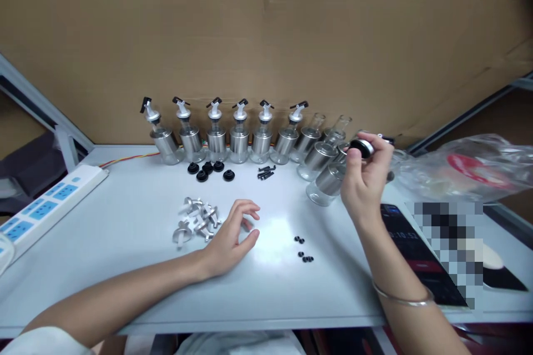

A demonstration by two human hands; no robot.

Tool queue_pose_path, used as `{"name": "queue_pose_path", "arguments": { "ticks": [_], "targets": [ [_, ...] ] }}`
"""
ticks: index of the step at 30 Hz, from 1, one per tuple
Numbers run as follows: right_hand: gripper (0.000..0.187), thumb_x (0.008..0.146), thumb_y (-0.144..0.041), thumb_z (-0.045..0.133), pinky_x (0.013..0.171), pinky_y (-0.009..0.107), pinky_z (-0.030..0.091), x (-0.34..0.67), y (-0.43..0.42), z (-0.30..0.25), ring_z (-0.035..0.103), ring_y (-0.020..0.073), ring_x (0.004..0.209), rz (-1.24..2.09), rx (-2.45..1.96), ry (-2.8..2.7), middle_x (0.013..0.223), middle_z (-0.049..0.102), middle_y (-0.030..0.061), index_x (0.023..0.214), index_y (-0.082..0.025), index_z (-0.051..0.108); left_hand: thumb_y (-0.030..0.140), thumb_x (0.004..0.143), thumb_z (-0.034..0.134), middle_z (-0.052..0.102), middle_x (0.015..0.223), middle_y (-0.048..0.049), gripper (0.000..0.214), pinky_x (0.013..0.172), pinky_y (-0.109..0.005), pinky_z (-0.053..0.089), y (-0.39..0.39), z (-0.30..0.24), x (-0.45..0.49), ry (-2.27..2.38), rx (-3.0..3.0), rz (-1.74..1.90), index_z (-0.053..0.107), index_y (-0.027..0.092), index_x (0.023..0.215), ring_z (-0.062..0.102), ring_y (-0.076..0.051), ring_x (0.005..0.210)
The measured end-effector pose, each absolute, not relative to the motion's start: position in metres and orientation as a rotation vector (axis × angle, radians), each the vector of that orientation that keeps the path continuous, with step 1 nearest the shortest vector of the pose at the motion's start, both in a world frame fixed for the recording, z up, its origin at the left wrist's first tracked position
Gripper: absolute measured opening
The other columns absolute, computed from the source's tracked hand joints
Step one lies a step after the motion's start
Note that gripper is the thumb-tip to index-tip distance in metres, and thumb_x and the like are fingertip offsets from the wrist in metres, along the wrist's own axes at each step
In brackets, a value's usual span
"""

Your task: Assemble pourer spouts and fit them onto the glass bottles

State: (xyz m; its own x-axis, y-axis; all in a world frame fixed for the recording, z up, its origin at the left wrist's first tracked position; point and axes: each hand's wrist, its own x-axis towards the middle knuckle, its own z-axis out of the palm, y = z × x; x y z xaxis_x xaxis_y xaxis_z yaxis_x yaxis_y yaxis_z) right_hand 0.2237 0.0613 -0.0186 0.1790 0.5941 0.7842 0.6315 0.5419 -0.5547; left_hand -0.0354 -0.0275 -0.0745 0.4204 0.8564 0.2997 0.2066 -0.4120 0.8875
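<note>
My right hand (367,177) is raised at the right, fingers closed round a pourer cap (361,148) with a black base and a dark lever end. It hovers beside the open glass bottles with steel sleeves, the nearest bottle (327,184) just to its left. My left hand (231,237) rests on the table with fingers loosely curved and apart, holding nothing. Close to its left lies a heap of silver pourer tops (202,217). Several black stoppers (208,168) and a few thin black levers (266,172) lie behind it. Small black rings (305,259) sit to its right.
Along the cardboard wall (166,39) stands a row of capped bottles (217,144). A white power strip (50,205) lies at the left. A clear plastic bag (441,169) is at the right, with a phone (420,263) showing a timer in front of it.
</note>
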Motion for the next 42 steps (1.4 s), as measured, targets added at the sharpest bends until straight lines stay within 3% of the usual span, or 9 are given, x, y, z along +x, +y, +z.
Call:
{"name": "queue_pose_path", "arguments": {
  "ticks": [9,16,21,29,32,35,38,42],
  "targets": [
    [0.025,0.094,-0.033,0.047,0.086,0.044,0.045,0.192,0.045,-0.003,0.055,0.0238,0.096,-0.086,-1.062,-1.643,0.105,0.059,0.0083,0.115,-0.022,0.054,0.013,0.089,0.045,0.045,0.116,-0.0066,0.03,0.086,-0.036,0.049,-0.028,-0.062,-0.038,0.983,1.802,0.815,0.04,0.024,0.116,0.052,-0.018,0.1],
    [0.027,0.096,-0.031,0.046,0.086,0.041,0.047,0.153,0.022,-0.007,0.056,0.0224,0.102,0.304,-0.906,-1.748,0.114,0.055,0.0073,0.123,-0.028,0.046,0.016,0.088,0.05,0.041,0.128,-0.0085,0.04,0.102,-0.044,0.043,-0.033,-0.071,-0.035,1.057,1.769,0.955,0.037,0.026,0.124,0.047,-0.023,0.116],
    [0.029,0.095,-0.03,0.051,0.088,0.041,0.048,0.134,0.003,-0.007,0.057,0.0223,0.104,0.571,-0.815,-1.794,0.111,0.056,0.0066,0.124,-0.03,0.046,0.023,0.088,0.056,0.035,0.139,-0.0084,0.053,0.113,-0.045,0.033,-0.032,-0.075,-0.036,1.008,1.774,1.083,0.03,0.028,0.134,0.036,-0.025,0.133],
    [0.025,0.09,-0.035,0.06,0.086,0.037,0.053,0.129,0.003,0.018,0.065,0.0202,0.096,0.833,-0.693,-1.757,0.108,0.064,0.0059,0.113,-0.027,0.059,0.033,0.09,0.059,0.029,0.142,-0.0101,0.057,0.111,-0.047,0.031,-0.028,-0.078,-0.037,1.016,1.724,1.152,0.024,0.029,0.135,0.032,-0.025,0.134],
    [0.025,0.095,-0.037,0.051,0.09,0.038,0.051,0.132,0.014,0.031,0.065,0.02,0.1,0.806,-0.635,-1.787,0.11,0.069,0.0056,0.115,-0.028,0.063,0.033,0.089,0.06,0.028,0.141,-0.0113,0.057,0.111,-0.048,0.03,-0.03,-0.075,-0.036,1.041,1.719,1.171,0.025,0.028,0.134,0.031,-0.027,0.134],
    [0.021,0.096,-0.031,0.05,0.091,0.036,0.052,0.138,0.023,0.039,0.066,0.0184,0.102,0.818,-0.611,-1.799,0.11,0.071,0.0042,0.112,-0.028,0.064,0.033,0.092,0.055,0.031,0.139,-0.0116,0.05,0.111,-0.048,0.03,-0.031,-0.058,-0.035,1.011,1.772,1.251,0.028,0.027,0.133,0.03,-0.028,0.135],
    [0.019,0.091,-0.028,0.059,0.082,0.033,0.056,0.145,0.029,0.043,0.07,0.0172,0.093,0.923,-0.567,-1.789,0.103,0.071,0.0028,0.11,-0.028,0.061,0.032,0.096,0.046,0.037,0.137,-0.0105,0.039,0.109,-0.044,0.034,-0.027,-0.025,-0.035,0.935,1.817,1.276,0.032,0.026,0.132,0.037,-0.025,0.13],
    [0.018,0.087,-0.031,0.066,0.073,0.03,0.058,0.151,0.035,0.043,0.071,0.019,0.091,0.964,-0.572,-1.759,0.102,0.07,0.0048,0.103,-0.024,0.06,0.036,0.09,0.058,0.046,0.136,-0.0108,0.045,0.112,-0.044,0.033,-0.007,0.015,-0.038,0.867,1.929,0.984,0.041,0.022,0.13,0.042,-0.026,0.13]
  ]
}}
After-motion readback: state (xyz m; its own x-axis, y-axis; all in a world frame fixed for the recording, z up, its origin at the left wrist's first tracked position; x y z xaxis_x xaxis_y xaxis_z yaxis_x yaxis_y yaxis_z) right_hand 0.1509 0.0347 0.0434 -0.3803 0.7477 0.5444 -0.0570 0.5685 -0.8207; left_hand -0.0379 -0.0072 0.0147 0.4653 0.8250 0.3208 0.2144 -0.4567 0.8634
